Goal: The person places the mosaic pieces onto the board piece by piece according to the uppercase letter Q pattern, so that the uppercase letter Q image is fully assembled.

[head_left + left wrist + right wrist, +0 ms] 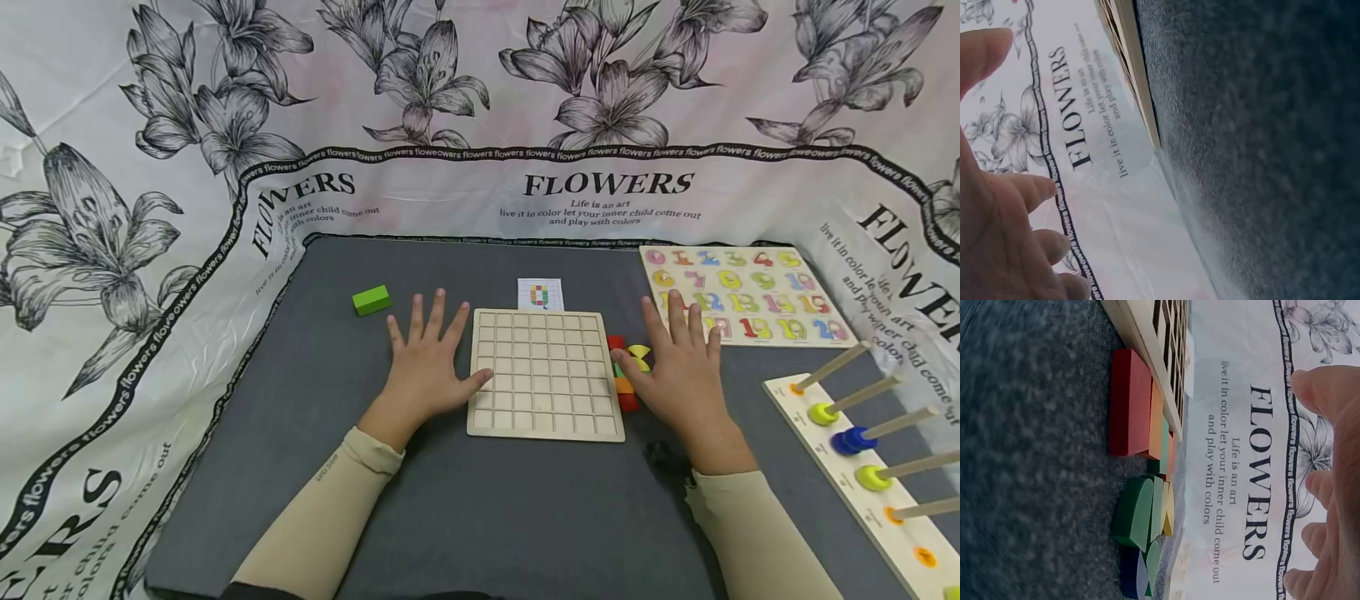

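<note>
A square wooden grid board [546, 375] lies on the dark table between the two hands. My left hand [423, 362] is spread palm down at its left side, the thumb overlapping the board's edge in the head view. Fingers spread, my right hand [686, 379] is over the right side and holds nothing. Beside the board, partly hidden under that hand, are coloured blocks: a red block [1129, 403], an orange block [1155, 422], a green rounded block [1135, 512] and a blue one [1132, 572]. A light green block [371, 300] sits alone beyond the left fingertips.
Behind the board lies a small card [540, 294] with a coloured pattern. A number puzzle board [750, 296] is at the back right. Along the right edge stands a peg board [847, 467] with upright sticks and coloured rings. A flower-printed sheet [615, 196] borders the table.
</note>
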`<state>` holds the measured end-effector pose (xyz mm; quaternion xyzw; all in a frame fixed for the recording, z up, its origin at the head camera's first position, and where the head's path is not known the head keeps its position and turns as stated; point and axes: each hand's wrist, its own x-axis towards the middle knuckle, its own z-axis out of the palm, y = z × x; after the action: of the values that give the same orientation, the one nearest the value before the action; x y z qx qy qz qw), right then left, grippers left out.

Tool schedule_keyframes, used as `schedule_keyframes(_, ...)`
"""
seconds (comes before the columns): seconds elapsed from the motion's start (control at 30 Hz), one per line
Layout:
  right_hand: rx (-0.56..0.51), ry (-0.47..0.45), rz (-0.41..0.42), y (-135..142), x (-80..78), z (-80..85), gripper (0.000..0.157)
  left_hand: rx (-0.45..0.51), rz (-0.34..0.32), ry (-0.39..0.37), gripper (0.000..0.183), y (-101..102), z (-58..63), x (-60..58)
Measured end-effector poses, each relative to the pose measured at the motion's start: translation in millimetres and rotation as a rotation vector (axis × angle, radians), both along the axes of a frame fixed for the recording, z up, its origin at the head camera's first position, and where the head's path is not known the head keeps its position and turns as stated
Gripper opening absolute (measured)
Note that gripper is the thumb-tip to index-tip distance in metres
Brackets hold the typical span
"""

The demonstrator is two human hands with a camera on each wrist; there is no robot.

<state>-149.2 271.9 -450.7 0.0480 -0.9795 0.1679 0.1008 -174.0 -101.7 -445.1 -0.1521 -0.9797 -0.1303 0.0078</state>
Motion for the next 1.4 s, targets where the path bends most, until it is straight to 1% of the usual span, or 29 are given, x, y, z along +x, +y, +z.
schedule_keyframes(0.07,-0.015,0.006,0.007,0,-1.2,0.6,0.095,0.004,-0.007,-0.021,0.104,-1,1.4,-0.1)
schedule_keyframes(0.17,-0.076,0.078,0.024,0,-4.6,6.7,0.089,0.036,-0.038,-0.071,0.092,-1,6.4,0.4)
schedule_keyframes(0.27,-0.157,0.172,0.041,3,-9.9,18.1,0.077,0.091,-0.117,-0.137,0.077,-2,16.7,4.0)
schedule_keyframes(0.33,-0.186,0.193,0.04,6,-14.0,25.5,0.069,0.132,-0.189,-0.185,0.07,-2,24.3,8.5)
schedule_keyframes(0.37,-0.191,0.184,0.038,8,-16.0,29.0,0.066,0.148,-0.228,-0.213,0.068,-2,28.1,11.6)
schedule_keyframes(0.43,-0.188,0.126,0.025,13,-19.7,35.2,0.06,0.174,-0.295,-0.272,0.066,-2,33.4,18.5)
schedule_keyframes(0.5,-0.171,0.032,0.018,18,-23.8,38.0,0.055,0.194,-0.338,-0.34,0.065,0,36.7,26.3)
schedule_keyframes(0.57,-0.151,-0.078,0.026,24,-28.6,37.9,0.051,0.198,-0.363,-0.4,0.064,2,37.2,33.3)
schedule_keyframes(0.67,-0.116,-0.227,0.064,30,-35.6,30.8,0.046,0.187,-0.384,-0.444,0.061,6,32.5,40.0)
schedule_keyframes(0.73,-0.094,-0.296,0.089,32,-38.9,24.0,0.044,0.175,-0.4,-0.445,0.059,9,26.9,41.9)
schedule_keyframes(0.8,-0.077,-0.331,0.106,33,-40.5,16.5,0.042,0.165,-0.411,-0.433,0.057,10,21.6,42.9)
schedule_keyframes(0.9,-0.078,-0.351,0.112,32,-41.6,7.7,0.037,0.144,-0.412,-0.409,0.056,12,16.1,44.3)
schedule_keyframes(0.97,-0.085,-0.348,0.116,30,-41.7,4.5,0.035,0.125,-0.41,-0.401,0.056,12,13.9,45.7)
schedule_keyframes(1.17,-0.081,-0.344,0.125,28,-41.7,5.0,0.033,0.073,-0.407,-0.381,0.055,15,7.6,49.0)
schedule_keyframes(1.4,-0.097,-0.373,0.114,29,-42.5,3.6,0.032,0.075,-0.392,-0.373,0.052,18,6.6,50.3)
